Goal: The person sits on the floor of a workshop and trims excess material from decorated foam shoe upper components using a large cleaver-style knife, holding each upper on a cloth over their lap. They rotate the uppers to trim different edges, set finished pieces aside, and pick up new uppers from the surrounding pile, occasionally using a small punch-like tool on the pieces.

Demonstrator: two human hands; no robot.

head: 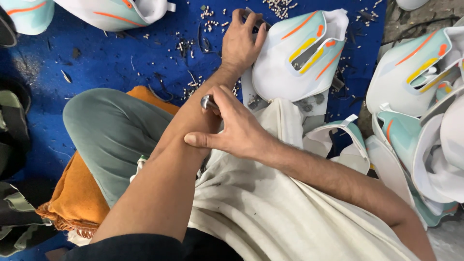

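My left hand (pixel 241 42) reaches forward across my knee to the blue mat (pixel 96 58). Its fingers curl down on a grey strip at the top left edge of a white and mint shoe upper (pixel 280 72) with orange and yellow stripes. My right hand (pixel 239 129) rests against my left forearm. It grips a metal tool whose round steel head (pixel 209 102) sticks out past the fingers. The rest of the tool is hidden in the fist. Small metal eyelets (pixel 209 23) lie scattered on the mat near my left hand.
More shoe uppers are piled at the right (pixel 415 77) and lie along the top left (pixel 116 13). My grey-green trouser knee (pixel 106 130) and an orange cloth (pixel 77 198) sit at the left, and a cream cloth (pixel 270 208) covers my lap.
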